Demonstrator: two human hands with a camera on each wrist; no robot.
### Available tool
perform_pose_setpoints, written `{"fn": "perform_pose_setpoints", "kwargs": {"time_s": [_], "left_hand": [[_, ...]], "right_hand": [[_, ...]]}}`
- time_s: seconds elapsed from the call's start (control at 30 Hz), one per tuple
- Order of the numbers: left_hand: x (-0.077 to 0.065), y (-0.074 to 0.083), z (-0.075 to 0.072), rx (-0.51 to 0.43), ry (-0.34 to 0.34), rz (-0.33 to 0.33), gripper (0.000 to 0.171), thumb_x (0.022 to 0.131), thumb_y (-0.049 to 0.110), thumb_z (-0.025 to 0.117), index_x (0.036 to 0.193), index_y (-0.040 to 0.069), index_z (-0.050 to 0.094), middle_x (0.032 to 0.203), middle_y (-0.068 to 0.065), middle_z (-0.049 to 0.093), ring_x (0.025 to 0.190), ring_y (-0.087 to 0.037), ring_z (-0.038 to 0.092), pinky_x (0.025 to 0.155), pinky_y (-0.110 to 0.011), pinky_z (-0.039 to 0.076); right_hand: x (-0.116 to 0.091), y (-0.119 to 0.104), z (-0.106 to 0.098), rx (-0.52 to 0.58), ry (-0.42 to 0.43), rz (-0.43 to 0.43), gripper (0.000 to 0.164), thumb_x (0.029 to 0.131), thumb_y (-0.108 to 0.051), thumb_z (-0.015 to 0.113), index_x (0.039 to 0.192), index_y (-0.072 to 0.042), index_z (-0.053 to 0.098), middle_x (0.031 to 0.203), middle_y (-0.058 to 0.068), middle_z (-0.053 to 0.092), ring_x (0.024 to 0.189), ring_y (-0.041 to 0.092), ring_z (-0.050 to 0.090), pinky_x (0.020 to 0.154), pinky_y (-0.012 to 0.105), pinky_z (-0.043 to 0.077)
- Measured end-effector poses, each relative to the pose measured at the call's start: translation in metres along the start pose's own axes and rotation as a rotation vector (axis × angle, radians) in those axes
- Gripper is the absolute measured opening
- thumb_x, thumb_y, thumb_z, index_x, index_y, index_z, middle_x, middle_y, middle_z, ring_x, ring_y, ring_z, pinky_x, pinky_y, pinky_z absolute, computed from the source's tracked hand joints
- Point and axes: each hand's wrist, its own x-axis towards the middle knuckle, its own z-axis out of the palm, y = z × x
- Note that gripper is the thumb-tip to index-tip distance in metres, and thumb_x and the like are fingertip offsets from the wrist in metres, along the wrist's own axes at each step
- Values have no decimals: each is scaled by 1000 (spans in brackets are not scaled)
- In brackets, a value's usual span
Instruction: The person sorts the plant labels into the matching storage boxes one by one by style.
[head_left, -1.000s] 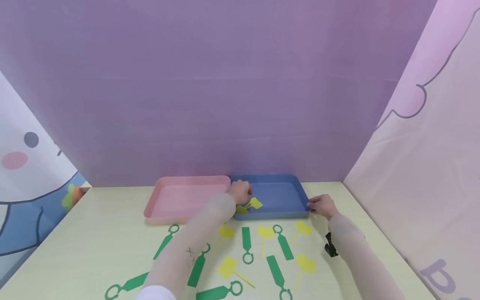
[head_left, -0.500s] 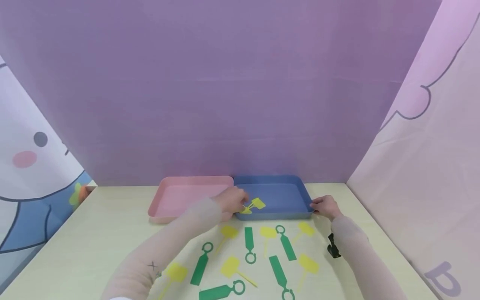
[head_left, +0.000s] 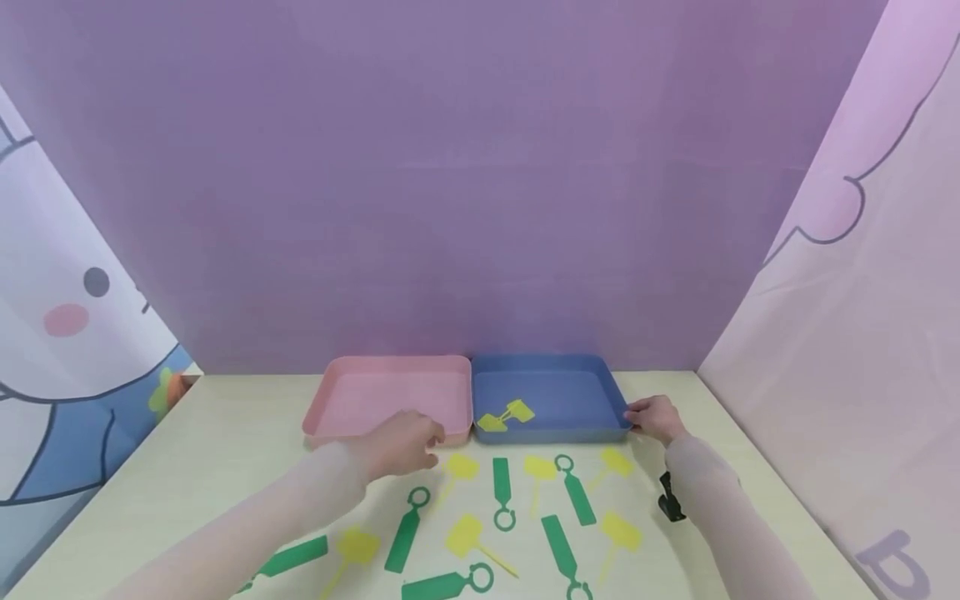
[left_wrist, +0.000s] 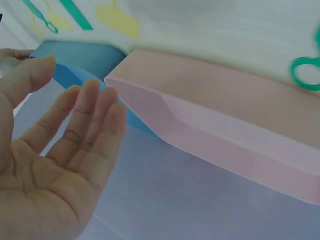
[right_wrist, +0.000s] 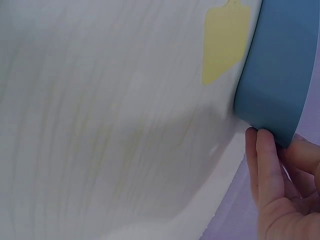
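Note:
My left hand (head_left: 401, 442) is over the front edge of the pink tray (head_left: 313, 408), holding nothing. Its palm and loosely extended fingers show in the left wrist view. With thumb and fingers, my right hand (head_left: 656, 419) pinches the right front corner of the blue tray (head_left: 555, 436); in the right wrist view its fingertips lie against the outer wall. Two yellow tags (head_left: 517, 410) lie inside the blue tray at its left front. On the table before the trays are several flat green tags (head_left: 405, 537) with ring ends and several yellow tags (head_left: 465, 533) with thin tails.
A small black object (head_left: 670, 500) lies on the pale table (head_left: 225, 450) beside the right forearm. Behind the trays rises a purple cloth backdrop (head_left: 465, 208), and printed cloth panels (head_left: 862, 358) stand at both sides. The two trays stand side by side.
My left hand has left the blue tray, moving left and toward me over the pink tray's front edge. Two yellow tags stay behind. The right hand keeps its place at the blue tray's corner.

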Motion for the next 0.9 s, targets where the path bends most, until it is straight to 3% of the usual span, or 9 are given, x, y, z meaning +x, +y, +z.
{"fn": "perform_pose_setpoints", "kwargs": {"time_s": [0.27, 0.53, 0.7, 0.9], "left_hand": [[-51, -6, 8, -6, -26, -116, 17, 71, 13, 75, 86, 6, 69, 83, -5, 68, 77, -18, 61, 71, -34, 50], [-94, -6, 13, -119, -111, -374, 20, 69, 14, 76, 83, 5, 66, 75, -2, 62, 69, -17, 54, 68, -38, 48], [-113, -9, 25, -192, -162, -488, 22, 66, 16, 77, 80, 7, 64, 71, 0, 58, 65, -17, 49, 66, -38, 46], [-124, -11, 39, -232, -230, -640, 23, 67, 19, 76, 81, 9, 61, 72, 0, 56, 66, -18, 48, 66, -38, 45]], "right_hand": [[0, 0, 3, 13, 6, -35, 34, 88, -1, 54, 115, 19, 52, 111, 34, 57, 82, 29, 67, 69, 32, 55], [-2, -2, 6, 16, 10, -63, 33, 87, -1, 54, 113, 19, 53, 111, 34, 57, 85, 32, 67, 69, 31, 55], [-4, -2, 3, 6, 7, -48, 33, 88, -2, 53, 114, 19, 53, 111, 34, 57, 87, 33, 66, 72, 33, 55], [-5, -2, 0, -5, 0, -39, 33, 89, -3, 53, 114, 19, 52, 110, 33, 58, 81, 28, 67, 73, 36, 54]]}}
